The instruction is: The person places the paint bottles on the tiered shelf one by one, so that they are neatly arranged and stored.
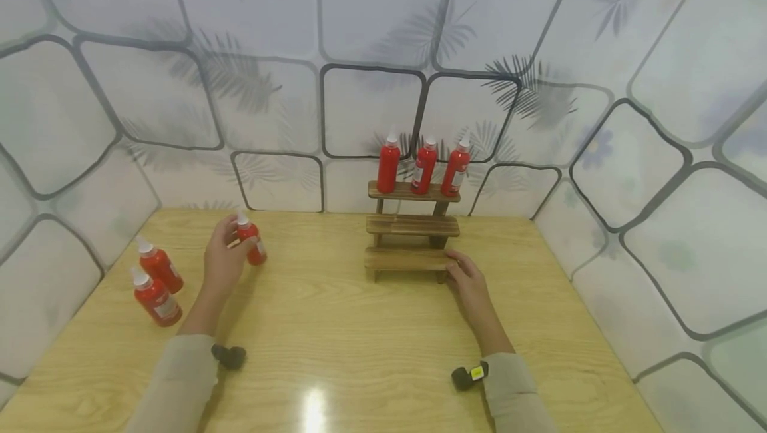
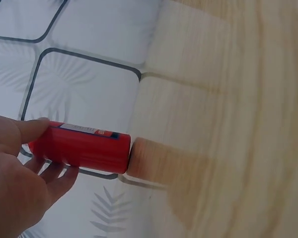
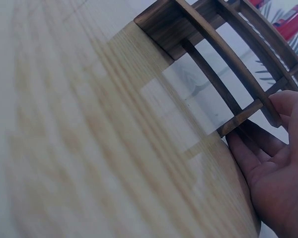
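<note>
My left hand grips a red squeeze bottle with a white pointed cap, fingers on one side and thumb on the other. In the left wrist view the bottle shows its label edge, and its base is right at the tabletop. At the right end of the lowest step of a three-step wooden stand, my right hand holds on. The right wrist view shows the thumb at the step and the other fingers by the stand's leg. Three similar red bottles stand in a row on the top step.
Two more red bottles stand on the left of the wooden table. Patterned walls enclose its back and sides. The middle step lies between the top and lowest ones.
</note>
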`<state>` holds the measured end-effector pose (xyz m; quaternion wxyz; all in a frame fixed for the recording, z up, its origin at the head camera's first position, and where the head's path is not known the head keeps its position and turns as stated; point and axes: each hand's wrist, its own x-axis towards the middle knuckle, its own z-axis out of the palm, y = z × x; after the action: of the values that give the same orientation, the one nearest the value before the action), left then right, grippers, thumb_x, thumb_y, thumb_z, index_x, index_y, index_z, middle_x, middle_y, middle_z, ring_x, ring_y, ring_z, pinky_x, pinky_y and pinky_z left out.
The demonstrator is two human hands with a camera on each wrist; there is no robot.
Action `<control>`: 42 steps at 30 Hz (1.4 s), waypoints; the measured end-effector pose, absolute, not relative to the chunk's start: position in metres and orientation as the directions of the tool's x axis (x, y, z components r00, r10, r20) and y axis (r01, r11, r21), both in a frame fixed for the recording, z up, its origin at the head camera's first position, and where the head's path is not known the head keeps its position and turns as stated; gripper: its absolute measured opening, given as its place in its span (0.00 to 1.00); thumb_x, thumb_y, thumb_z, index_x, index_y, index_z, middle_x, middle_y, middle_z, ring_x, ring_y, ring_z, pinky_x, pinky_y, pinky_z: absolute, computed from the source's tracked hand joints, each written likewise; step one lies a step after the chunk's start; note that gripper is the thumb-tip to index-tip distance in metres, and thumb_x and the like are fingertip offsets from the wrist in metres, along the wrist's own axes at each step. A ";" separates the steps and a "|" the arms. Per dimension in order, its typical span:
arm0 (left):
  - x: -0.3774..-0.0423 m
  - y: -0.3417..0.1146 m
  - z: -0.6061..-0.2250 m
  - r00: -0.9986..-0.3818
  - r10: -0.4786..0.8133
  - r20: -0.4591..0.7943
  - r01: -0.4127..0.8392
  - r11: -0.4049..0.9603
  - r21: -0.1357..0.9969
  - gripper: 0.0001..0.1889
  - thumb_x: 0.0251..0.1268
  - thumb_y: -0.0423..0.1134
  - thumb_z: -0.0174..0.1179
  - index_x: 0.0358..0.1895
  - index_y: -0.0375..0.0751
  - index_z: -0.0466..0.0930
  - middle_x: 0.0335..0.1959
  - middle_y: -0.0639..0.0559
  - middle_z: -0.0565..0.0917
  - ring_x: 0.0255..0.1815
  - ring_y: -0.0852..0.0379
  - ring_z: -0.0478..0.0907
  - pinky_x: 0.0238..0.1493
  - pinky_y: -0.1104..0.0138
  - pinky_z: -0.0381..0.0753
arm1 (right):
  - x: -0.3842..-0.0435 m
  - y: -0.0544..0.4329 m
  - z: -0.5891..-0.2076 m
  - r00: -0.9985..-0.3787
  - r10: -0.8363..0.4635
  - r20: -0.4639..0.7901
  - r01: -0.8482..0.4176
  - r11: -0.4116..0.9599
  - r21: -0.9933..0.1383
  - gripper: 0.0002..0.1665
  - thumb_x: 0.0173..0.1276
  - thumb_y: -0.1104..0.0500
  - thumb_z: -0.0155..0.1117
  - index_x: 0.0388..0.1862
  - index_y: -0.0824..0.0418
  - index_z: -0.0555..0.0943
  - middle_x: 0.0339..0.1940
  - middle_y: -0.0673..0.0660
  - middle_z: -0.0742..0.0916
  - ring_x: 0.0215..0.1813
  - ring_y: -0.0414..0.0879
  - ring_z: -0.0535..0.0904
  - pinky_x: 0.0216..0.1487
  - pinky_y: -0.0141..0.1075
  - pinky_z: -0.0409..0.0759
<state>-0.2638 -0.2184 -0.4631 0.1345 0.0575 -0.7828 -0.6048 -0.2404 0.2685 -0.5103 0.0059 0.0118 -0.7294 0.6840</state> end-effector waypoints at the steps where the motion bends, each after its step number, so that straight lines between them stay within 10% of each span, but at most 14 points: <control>1: -0.264 -0.219 -0.464 -0.955 -0.263 0.140 0.068 0.264 0.962 0.34 0.72 0.34 0.60 0.78 0.43 0.58 0.73 0.38 0.69 0.70 0.42 0.69 0.70 0.51 0.73 | -0.240 0.268 -0.511 -1.000 -0.006 0.027 -0.027 0.063 -0.998 0.32 0.77 0.43 0.57 0.72 0.59 0.70 0.77 0.60 0.68 0.76 0.57 0.67 0.71 0.39 0.73; 16: -0.256 -0.192 -0.436 -0.955 -0.233 0.185 0.131 0.229 0.965 0.31 0.68 0.39 0.66 0.73 0.47 0.66 0.68 0.44 0.77 0.61 0.53 0.76 0.62 0.64 0.79 | -0.242 0.267 -0.508 -0.999 0.025 0.031 -0.030 0.060 -0.998 0.30 0.77 0.46 0.59 0.70 0.60 0.72 0.76 0.60 0.70 0.75 0.57 0.68 0.67 0.34 0.76; 25: -0.261 -0.162 -0.425 -0.964 -0.133 0.228 0.205 0.165 0.965 0.29 0.68 0.37 0.66 0.71 0.46 0.68 0.68 0.41 0.76 0.60 0.42 0.78 0.66 0.48 0.77 | -0.241 0.266 -0.509 -1.000 0.006 0.027 -0.027 0.032 -0.999 0.30 0.78 0.47 0.57 0.71 0.60 0.70 0.78 0.60 0.67 0.77 0.57 0.66 0.70 0.36 0.74; 42: -0.286 -0.093 -0.395 -0.935 0.007 0.355 0.352 0.131 0.927 0.28 0.65 0.34 0.68 0.67 0.43 0.72 0.63 0.40 0.80 0.58 0.41 0.80 0.62 0.50 0.80 | -0.241 0.265 -0.509 -1.000 0.010 0.014 -0.014 -0.032 -0.999 0.31 0.78 0.49 0.57 0.72 0.64 0.68 0.79 0.63 0.65 0.76 0.60 0.65 0.70 0.37 0.74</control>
<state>-0.2859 -0.0928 -0.3950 0.1334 -0.1213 -0.7402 -0.6478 -0.2407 0.2647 -0.5093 0.0085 0.0014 -0.6957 0.7183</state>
